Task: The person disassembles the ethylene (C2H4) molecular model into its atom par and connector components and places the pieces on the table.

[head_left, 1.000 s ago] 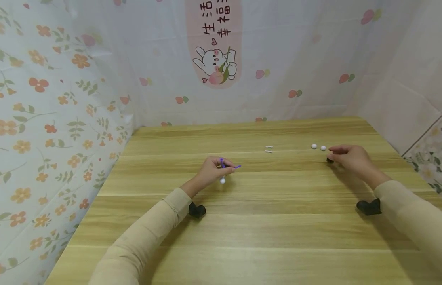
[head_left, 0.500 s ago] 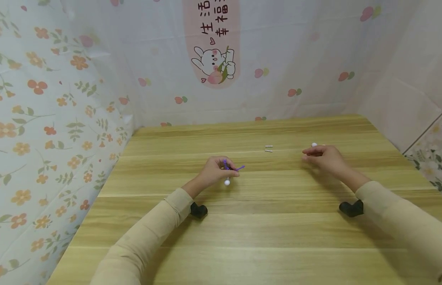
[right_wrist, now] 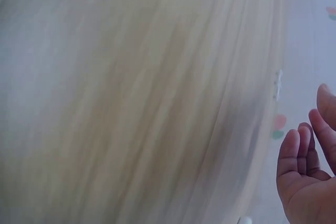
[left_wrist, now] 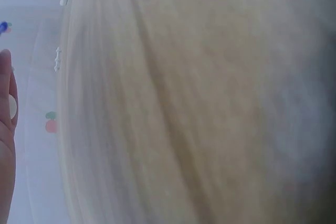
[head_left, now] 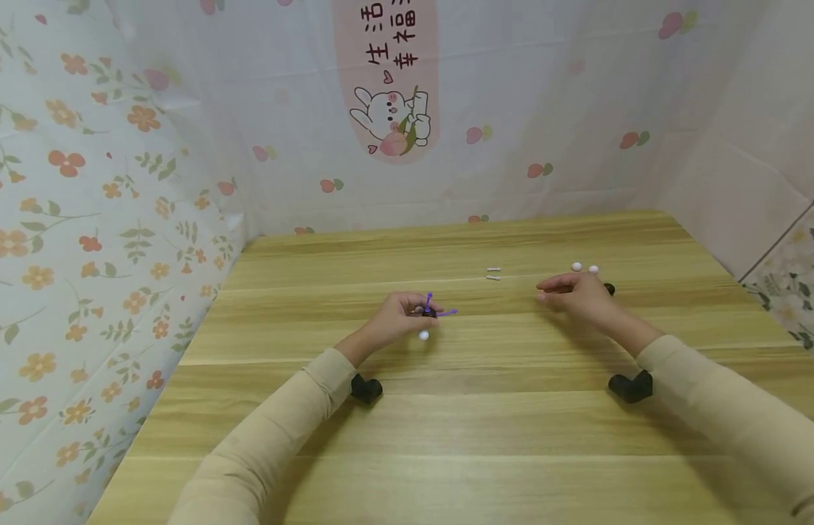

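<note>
My left hand (head_left: 397, 322) pinches a ball-and-stick model, like a molecular model kit piece, over the middle of the table. It has a black ball (head_left: 429, 313) at its centre, purple sticks (head_left: 448, 313) pointing up and right, and a white ball (head_left: 424, 335) hanging below. In the left wrist view another white ball (left_wrist: 12, 107) shows behind the fingers. My right hand (head_left: 580, 300) hovers to the right, thumb and fingers apart; in the right wrist view nothing shows between its fingertips (right_wrist: 290, 142).
Two white balls (head_left: 577, 267) lie beyond my right hand, with a loose black ball (head_left: 609, 289) partly behind it. Two small white connectors (head_left: 494, 270) lie further back on the wooden table (head_left: 486, 423). A printed curtain (head_left: 499, 95) hangs behind the table.
My right hand has moved left, away from the loose black ball, which stays on the table. My left hand has shifted slightly right and turned the model a little.
</note>
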Demonstrator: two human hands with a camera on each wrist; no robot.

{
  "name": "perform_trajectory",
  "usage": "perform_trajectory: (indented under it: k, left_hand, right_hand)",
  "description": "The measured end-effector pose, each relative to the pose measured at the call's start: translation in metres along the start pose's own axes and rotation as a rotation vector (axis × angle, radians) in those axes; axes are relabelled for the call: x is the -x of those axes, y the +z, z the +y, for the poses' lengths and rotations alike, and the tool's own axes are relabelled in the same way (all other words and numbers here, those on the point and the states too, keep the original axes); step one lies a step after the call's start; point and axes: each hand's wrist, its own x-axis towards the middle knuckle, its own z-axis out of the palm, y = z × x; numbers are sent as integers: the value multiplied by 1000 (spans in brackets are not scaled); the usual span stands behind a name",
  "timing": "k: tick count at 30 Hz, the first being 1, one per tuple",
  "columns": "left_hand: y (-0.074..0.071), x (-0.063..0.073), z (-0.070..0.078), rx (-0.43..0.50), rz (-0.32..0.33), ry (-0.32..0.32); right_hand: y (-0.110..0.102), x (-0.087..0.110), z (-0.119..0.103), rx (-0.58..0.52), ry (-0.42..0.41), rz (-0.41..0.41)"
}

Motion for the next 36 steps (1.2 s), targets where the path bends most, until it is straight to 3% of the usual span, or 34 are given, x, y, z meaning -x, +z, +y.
perform_trajectory:
  k: [4, 13, 24, 36]
  left_hand:
    - [1, 0, -1, 20, 2, 16]
    - [2, 2, 1, 18, 57, -30]
    - [1, 2, 1, -3, 37, -42]
    - [4, 2, 5, 57, 34, -54]
  right_hand:
    - [9, -2, -6, 0, -16, -28]
    - [37, -5, -22, -53, -102, -74]
    - [81, -7, -54, -257, -192, -199]
    - [97, -7, -64, -249, -201, -229]
